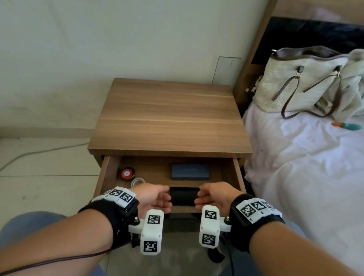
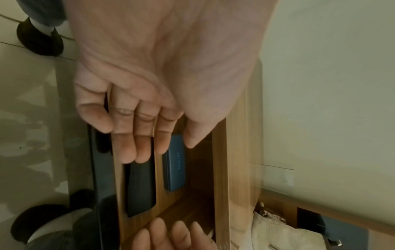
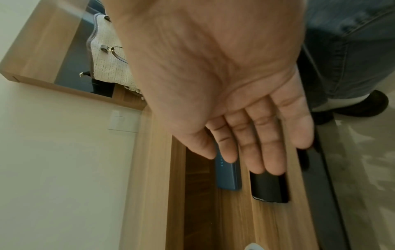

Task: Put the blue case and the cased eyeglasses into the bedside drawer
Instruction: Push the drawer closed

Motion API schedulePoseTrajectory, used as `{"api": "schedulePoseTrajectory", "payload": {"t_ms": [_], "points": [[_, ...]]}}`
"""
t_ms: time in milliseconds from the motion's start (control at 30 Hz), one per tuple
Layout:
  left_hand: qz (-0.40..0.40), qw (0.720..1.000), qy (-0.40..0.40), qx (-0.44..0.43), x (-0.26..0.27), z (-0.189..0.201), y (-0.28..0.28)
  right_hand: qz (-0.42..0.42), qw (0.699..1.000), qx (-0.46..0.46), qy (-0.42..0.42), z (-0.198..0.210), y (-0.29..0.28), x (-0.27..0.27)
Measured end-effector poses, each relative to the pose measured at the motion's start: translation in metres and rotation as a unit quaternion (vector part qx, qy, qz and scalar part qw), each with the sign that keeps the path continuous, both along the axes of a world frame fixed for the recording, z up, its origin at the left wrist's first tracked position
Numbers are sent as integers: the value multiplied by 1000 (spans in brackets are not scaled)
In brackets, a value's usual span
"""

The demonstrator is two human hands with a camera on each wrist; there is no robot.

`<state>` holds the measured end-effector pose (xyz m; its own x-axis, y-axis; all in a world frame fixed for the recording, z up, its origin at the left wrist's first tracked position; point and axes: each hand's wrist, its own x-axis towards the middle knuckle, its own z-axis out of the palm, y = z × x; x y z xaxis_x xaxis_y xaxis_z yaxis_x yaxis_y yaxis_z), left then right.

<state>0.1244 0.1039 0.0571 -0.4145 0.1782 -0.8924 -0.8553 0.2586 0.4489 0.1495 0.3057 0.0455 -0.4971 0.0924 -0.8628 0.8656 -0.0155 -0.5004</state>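
Fingers (image 2: 128, 148) of the left hand (image 1: 152, 198) and right hand (image 1: 214, 196) hang straight and empty at either end of the black eyeglass case (image 1: 182, 196), lying at the bedside drawer (image 1: 238, 175) front edge; blue case (image 1: 190, 171) sits mid-drawer. Closing hastily could pinch fingertips.

The flat blue case (image 1: 190, 171) lies in the open wooden drawer (image 1: 237, 175), behind the black glasses case (image 1: 183, 196); the small round red-topped tin (image 1: 127, 173) sits left.

Both forearms reach forward, side by side, each wrist strapped with a black band. Left hand (image 1: 152, 198) and right hand (image 1: 212, 197) face palm to palm, a gap between them. Fingers (image 2: 128, 143) of both extended, relaxed, gripping nothing.
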Motion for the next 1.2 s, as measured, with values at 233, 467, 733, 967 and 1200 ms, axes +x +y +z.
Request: {"api": "schedulePoseTrajectory", "payload": {"t_ms": [233,467,733,967,1200], "points": [[-26,999,22,-3,25,16,-18,23,1000,-3,-6,12,-19,25],[-79,997,-12,-18,41,0,-25,32,999,2,-40,-6,-26,44],[-50,998,-15,-28,39,-21,-30,-29,999,11,-32,-21,-27,50],[1,1000,-9,-18,31,-25,-27,-66,998,20,-17,-29,-29,39],[37,999,7,5,18,-22,-24,-99,994,44,2,-31,-26,27]]}}
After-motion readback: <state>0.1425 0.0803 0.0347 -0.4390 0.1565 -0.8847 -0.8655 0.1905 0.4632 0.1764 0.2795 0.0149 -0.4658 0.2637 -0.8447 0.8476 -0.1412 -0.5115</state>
